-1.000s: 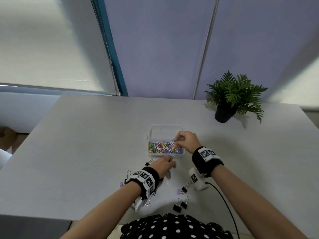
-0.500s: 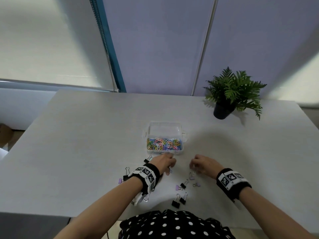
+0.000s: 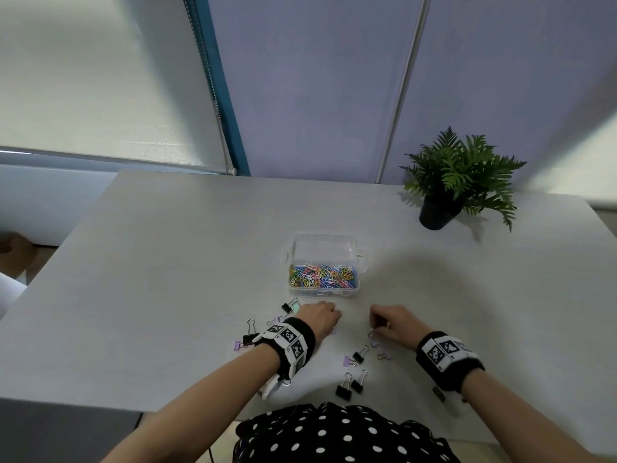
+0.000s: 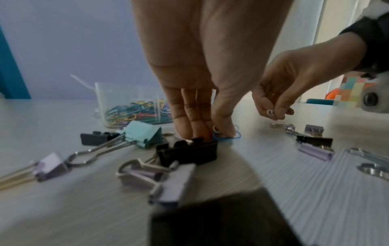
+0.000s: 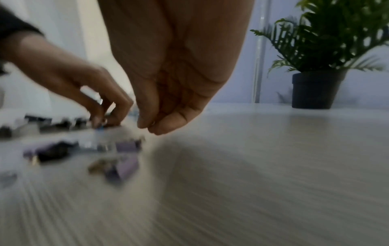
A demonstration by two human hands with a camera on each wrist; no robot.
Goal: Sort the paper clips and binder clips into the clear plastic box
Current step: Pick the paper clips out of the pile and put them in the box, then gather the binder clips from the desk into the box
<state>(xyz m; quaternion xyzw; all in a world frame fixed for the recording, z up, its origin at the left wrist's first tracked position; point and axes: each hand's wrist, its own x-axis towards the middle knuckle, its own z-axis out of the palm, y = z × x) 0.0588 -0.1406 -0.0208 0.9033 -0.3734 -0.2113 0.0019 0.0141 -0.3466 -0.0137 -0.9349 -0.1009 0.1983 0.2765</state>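
Grey worktop (image 3: pixel 167 262), 1 clear plastic box (image 3: pixel 354 248) w/ paper clips (image 3: pixel 320 275). Left hand (image 4: pixel 195 66) pinches 1 blue paper clip (image 4: pixel 235 136) w/ fingers closed. Right hand (image 4: pixel 294 79) does likewise on 1 pale clip (image 4: pixel 270 112).

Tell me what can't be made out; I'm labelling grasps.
Left wrist view: a black binder clip hides fingertips of the left hand; grip on the blue paper clip unclear.
Right wrist view: motion blur hides the small pale item the right hand pinches.
Head view: knuckles cover most fingertips.
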